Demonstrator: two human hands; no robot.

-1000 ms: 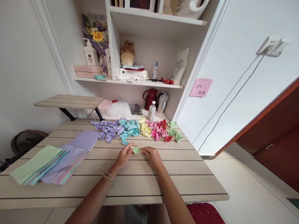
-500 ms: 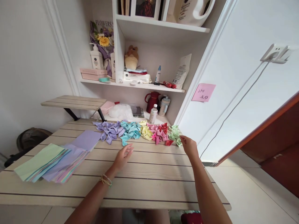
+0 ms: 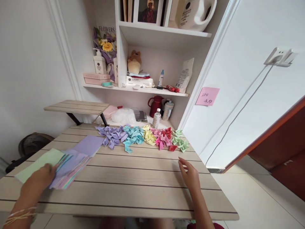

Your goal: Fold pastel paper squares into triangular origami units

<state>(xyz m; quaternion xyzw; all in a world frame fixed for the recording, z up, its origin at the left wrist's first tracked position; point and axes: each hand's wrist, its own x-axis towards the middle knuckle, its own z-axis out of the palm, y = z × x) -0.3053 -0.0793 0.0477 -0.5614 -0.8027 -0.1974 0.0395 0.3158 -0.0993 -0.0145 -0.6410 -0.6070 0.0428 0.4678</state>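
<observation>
My left hand (image 3: 41, 178), smeared by motion, is over the green sheets (image 3: 39, 162) at the table's left; whether its fingers grip any sheet I cannot make out. Beside it lies a fanned stack of lilac and multicoloured paper (image 3: 73, 165), with a purple sheet (image 3: 89, 144) farther back. Over the right part of the table, my right hand (image 3: 190, 174) is open and holds nothing, its fingers slightly bent and apart. Beyond it sit pointed green folded-paper pieces (image 3: 183, 145). Purple (image 3: 113, 135), blue (image 3: 133, 135), yellow (image 3: 149, 137) and pink folded pieces (image 3: 163, 140) continue that row leftward.
The slatted wooden table (image 3: 133, 178) backs onto a white shelf unit (image 3: 152, 30). A clear bottle (image 3: 156, 118) stands behind the folded pieces, near a dark red jug (image 3: 155, 106). A raised wooden stand (image 3: 76, 107) is at the back left.
My right hand carried a small green folded piece to the green group at the right, let go of it and drew back nearer. My left hand moved from the middle to the paper stack.
</observation>
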